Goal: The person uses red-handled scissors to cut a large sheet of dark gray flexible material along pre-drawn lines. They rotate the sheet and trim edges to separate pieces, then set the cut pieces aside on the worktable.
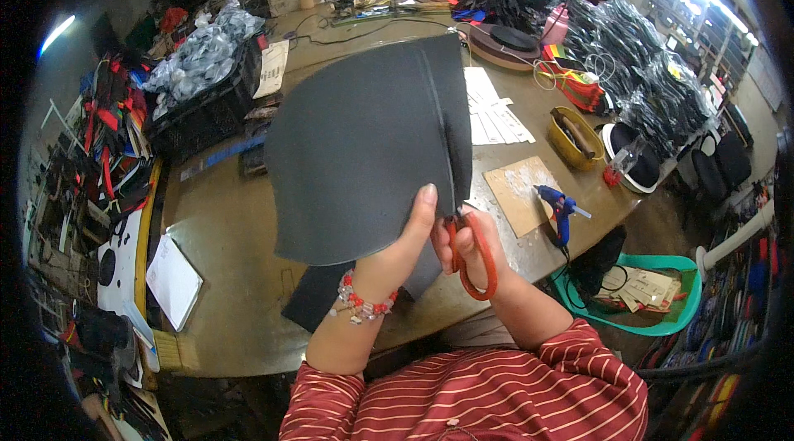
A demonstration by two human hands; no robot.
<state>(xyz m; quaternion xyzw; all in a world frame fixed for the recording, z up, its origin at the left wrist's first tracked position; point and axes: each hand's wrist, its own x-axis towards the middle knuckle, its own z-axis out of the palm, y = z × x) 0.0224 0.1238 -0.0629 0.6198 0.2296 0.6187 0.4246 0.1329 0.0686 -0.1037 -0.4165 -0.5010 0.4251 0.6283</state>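
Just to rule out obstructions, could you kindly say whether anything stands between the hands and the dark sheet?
Nothing visible does: the left hand holds the dark sheet directly, and the right hand holds red-handled scissors by the sheet's lower right edge.

Left hand [411, 228]: your thumb is extended, pointing away from you; other fingers hidden underneath.
Right hand [470, 244]: just beside your left, fingers curled into a grip.
Left forearm [341, 343]: angles up and rightward from your body.
Right forearm [529, 306]: slants up-left, so your arms converge.
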